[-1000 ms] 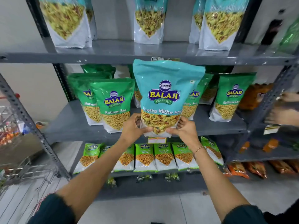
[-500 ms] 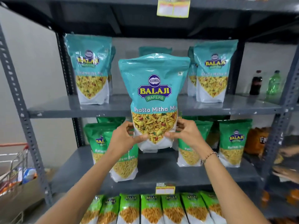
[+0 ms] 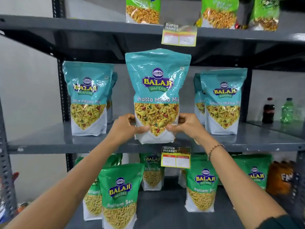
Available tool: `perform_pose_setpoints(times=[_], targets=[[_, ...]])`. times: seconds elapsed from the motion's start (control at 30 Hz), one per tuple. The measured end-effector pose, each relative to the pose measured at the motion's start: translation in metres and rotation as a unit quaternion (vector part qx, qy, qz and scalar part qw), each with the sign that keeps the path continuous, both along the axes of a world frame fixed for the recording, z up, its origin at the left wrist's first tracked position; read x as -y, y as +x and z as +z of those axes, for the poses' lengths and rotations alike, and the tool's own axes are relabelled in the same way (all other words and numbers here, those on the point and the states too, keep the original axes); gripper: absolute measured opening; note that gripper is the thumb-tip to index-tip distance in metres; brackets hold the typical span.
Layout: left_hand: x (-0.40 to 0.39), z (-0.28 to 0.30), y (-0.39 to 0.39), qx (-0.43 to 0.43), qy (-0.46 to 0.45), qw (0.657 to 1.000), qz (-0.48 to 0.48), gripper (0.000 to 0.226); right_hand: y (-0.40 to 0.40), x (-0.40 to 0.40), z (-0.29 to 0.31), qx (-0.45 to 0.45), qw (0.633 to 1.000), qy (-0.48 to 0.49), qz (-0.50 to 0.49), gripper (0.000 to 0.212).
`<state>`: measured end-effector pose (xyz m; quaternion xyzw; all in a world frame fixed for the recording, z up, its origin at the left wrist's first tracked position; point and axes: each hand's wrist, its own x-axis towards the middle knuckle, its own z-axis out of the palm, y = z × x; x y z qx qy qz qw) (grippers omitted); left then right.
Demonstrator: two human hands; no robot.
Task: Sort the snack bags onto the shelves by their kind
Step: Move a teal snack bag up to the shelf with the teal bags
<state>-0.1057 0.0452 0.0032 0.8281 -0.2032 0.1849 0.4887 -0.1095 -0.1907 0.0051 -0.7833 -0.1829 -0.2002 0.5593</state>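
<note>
I hold a teal Khatta Mitha Mix bag (image 3: 157, 90) upright in both hands, its base at the front lip of the middle shelf (image 3: 49, 142). My left hand (image 3: 127, 128) grips its lower left edge and my right hand (image 3: 184, 125) its lower right edge. Matching teal bags stand on that shelf at the left (image 3: 87, 96) and at the right (image 3: 222, 100). Green Ratlami Sev bags (image 3: 119, 192) fill the shelf below. Light green bags (image 3: 142, 9) stand on the shelf above.
Yellow price tags hang from the upper shelf edge (image 3: 179, 35) and the middle shelf edge (image 3: 175, 157). A dark cola bottle (image 3: 268, 110) and a green bottle (image 3: 287, 110) stand on the adjoining right shelf. Orange bags (image 3: 280, 177) sit lower right. Perforated uprights (image 3: 61, 90) frame the rack.
Both hands have lifted the teal bag from in front of the green-bag shelf up to the shelf with the teal bags, and my view has tilted upward with it.
</note>
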Motion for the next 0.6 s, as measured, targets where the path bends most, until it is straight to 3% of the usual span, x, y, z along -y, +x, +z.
perform_pose_setpoints(times=[0.1,0.33,0.6], targets=[[0.012,0.004,0.028,-0.015,-0.015,1.000,-0.012,0.041,0.023,0.008,0.004,-0.011,1.000,-0.002,-0.015,0.034],[0.039,-0.003,0.091,-0.046,-0.020,0.999,0.001,0.056,0.077,0.027,-0.004,-0.047,0.998,0.017,-0.032,0.035],[0.049,-0.014,0.120,-0.050,-0.043,0.998,-0.003,0.045,0.107,0.034,-0.013,-0.059,0.998,0.016,-0.027,0.039]])
